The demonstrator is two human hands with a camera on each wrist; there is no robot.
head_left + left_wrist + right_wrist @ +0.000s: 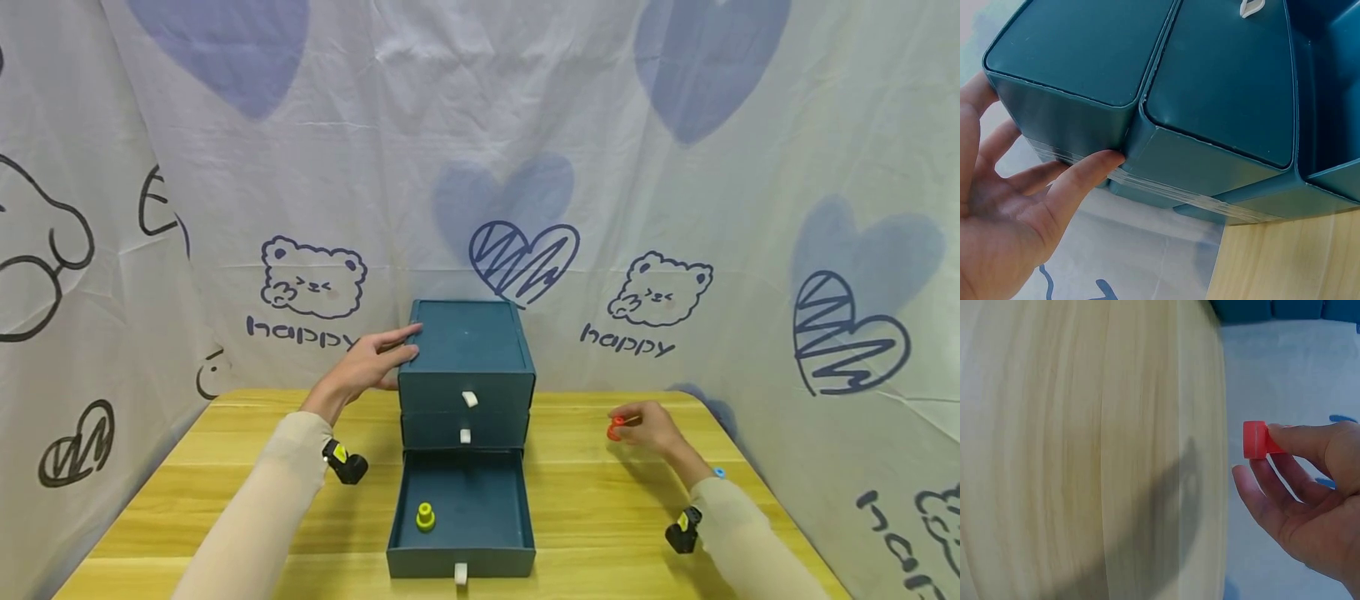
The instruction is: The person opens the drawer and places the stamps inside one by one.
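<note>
A dark teal drawer cabinet (468,337) stands at the middle of the table's back, its bottom drawer (480,508) pulled out. Inside that drawer, toward the left, a small yellow stepped peg (425,517) stands upright. My left hand (366,363) rests against the cabinet's left side and top edge; in the left wrist view its thumb (1088,177) lies along the side wall with fingers spread. Off to the right, my right hand (649,426) pinches a red stepped peg (1255,440) between thumb and fingertips, held above the table.
White pull tabs (469,399) mark the two shut upper drawers. A small blue piece (720,472) shows beside the right forearm, mostly hidden. The wooden table (585,525) ends at a printed cloth (420,192) behind and at both sides.
</note>
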